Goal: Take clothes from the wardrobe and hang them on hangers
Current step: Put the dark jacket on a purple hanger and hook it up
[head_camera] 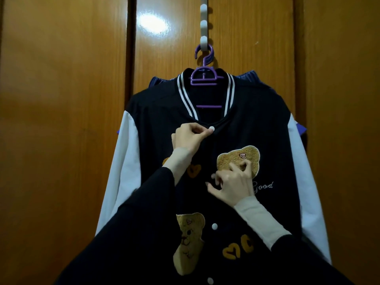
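A navy varsity jacket (242, 120) with white sleeves hangs on a purple plastic hanger (203, 79), whose hook sits over the lowest peg of a white over-door hook strip (204, 25) on the wooden wardrobe door (61, 99). Both hands work at the jacket's front placket.

The left hand (188, 138) is nearly closed. Its thumb and forefinger pinch the fabric edge of the placket, with the fingertips pressed just below the top white snap button (211, 127) and the other fingers curled into the palm. Straight above this hand lie the striped collar and the hanger's lower bar.

The right hand (230, 186) sits lower and to the right of the left one, loosely curled. Its thumb and forefinger come together at the placket around the second snap button (213, 176), which is mostly hidden by them; whether the snap is actually gripped cannot be told. Its remaining fingers rest bent against the fuzzy brown bear patch (238, 159) just above the knuckles. Embroidered white lettering reading "Good" (264, 186) lies just right of this hand.

Below the right hand, a third white snap (214, 226) shows on the placket, with a second bear patch (188, 241) to its left and yellow heart patches (231, 253) to its lower right. Both forearms wear cream cuffs under dark sleeves.
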Motion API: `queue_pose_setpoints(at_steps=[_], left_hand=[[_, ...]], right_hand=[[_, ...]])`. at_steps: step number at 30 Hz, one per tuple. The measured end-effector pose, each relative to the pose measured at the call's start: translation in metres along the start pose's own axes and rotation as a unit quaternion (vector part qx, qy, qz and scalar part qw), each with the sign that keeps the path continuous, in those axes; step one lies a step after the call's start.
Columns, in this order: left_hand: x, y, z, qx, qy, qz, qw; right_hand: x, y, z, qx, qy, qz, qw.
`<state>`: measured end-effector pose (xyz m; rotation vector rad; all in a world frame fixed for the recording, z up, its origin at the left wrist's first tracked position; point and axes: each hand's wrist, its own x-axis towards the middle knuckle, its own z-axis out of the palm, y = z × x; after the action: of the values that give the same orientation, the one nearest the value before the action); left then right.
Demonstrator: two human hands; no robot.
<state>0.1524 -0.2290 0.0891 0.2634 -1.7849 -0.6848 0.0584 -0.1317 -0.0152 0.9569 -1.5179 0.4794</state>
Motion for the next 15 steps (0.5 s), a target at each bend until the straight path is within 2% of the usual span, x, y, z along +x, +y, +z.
queue_pose_setpoints(at_steps=[4,11,15], left_hand=[[0.001,0.005,0.002,0.022,0.031,0.012,0.999],[0.01,0.004,0.004,-0.016,0.044,0.005,0.999],[0.004,-0.004,0.004,-0.033,0.052,0.013,0.998]], right_hand=[[-0.008,-0.003,0.007,-0.026,0.005,-0.066,0.997],[-0.006,-0.003,0.012,-0.043,0.042,-0.155,0.986],[-0.01,0.002,0.021,-0.051,0.047,-0.166,0.984]])
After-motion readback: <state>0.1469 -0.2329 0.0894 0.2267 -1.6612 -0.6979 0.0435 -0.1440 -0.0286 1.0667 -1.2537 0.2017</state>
